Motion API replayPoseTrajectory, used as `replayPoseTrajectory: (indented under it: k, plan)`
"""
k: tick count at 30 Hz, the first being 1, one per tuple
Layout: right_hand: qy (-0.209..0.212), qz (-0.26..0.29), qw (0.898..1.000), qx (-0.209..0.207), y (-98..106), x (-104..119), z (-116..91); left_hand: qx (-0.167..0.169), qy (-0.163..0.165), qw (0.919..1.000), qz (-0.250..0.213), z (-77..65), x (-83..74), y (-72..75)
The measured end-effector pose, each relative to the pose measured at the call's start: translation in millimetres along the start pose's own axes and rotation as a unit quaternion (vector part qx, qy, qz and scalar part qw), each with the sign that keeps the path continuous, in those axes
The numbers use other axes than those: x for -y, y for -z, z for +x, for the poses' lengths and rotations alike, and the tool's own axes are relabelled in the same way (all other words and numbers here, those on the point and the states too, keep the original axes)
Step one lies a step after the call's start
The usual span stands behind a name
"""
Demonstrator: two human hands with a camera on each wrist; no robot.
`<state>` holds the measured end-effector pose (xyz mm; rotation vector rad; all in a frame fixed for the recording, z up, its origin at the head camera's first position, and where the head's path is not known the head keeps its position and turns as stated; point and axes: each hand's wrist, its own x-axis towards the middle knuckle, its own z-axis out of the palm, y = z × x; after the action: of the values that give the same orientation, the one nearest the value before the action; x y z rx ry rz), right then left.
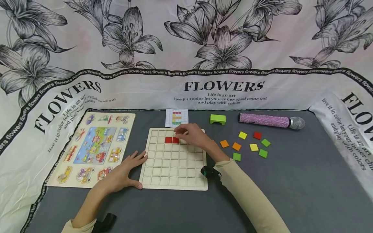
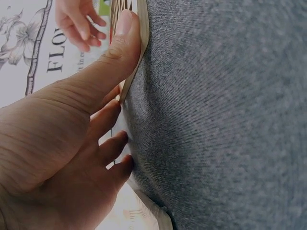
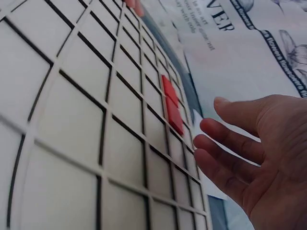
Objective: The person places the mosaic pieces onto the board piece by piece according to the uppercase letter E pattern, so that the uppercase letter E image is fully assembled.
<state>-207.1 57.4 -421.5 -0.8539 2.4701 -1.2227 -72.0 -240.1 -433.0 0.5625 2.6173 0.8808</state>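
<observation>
A wooden grid board (image 1: 173,166) lies on the grey cloth, with two red square tiles (image 1: 172,140) side by side in cells of its second row. My left hand (image 1: 125,171) is spread at the board's left edge; in the left wrist view its thumb (image 2: 125,40) rests along that edge. Over the top of the board, close by the red tiles, hovers my right hand (image 1: 192,135). Its fingers (image 3: 225,139) are loosely bent in the right wrist view, and nothing shows between them and the thumb.
Loose yellow, orange, green and red tiles (image 1: 254,147) lie right of the board. A pattern card (image 1: 183,115) sits behind it, a green block (image 1: 217,119) and a purple microphone (image 1: 265,120) at back right. Left of the board is a picture puzzle (image 1: 71,181).
</observation>
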Motion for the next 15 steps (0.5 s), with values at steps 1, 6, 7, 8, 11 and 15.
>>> replayPoseTrajectory:
  k: [1, 6, 7, 8, 11, 15]
  plan:
    - [0.001, 0.001, 1.000, 0.000, 2.1, -0.4, -2.3, -0.001, 0.002, 1.0000, 0.000, -1.1, 0.7, -0.3]
    - [0.002, 0.003, 0.999, -0.036, 24.1, -1.6, -28.3, 0.000, -0.006, 1.0000, -0.002, -0.2, 1.6, -0.8]
    - [0.003, 0.000, 0.999, -0.045, 30.2, -2.8, -35.2, 0.001, -0.007, 1.0000, -0.003, 0.1, 1.6, -0.9]
    - [0.002, -0.005, 0.999, -0.054, 36.8, -3.6, -42.7, 0.003, -0.007, 1.0000, -0.005, 0.4, 1.6, -1.1]
    - [-0.006, -0.020, 0.996, -0.084, 58.0, -9.4, -63.8, 0.001, -0.006, 1.0000, -0.004, -0.2, 2.6, -1.7]
    - [-0.033, -0.054, 0.991, -0.117, 86.9, -26.8, -91.7, -0.001, -0.004, 1.0000, 0.000, -1.8, 4.4, -2.5]
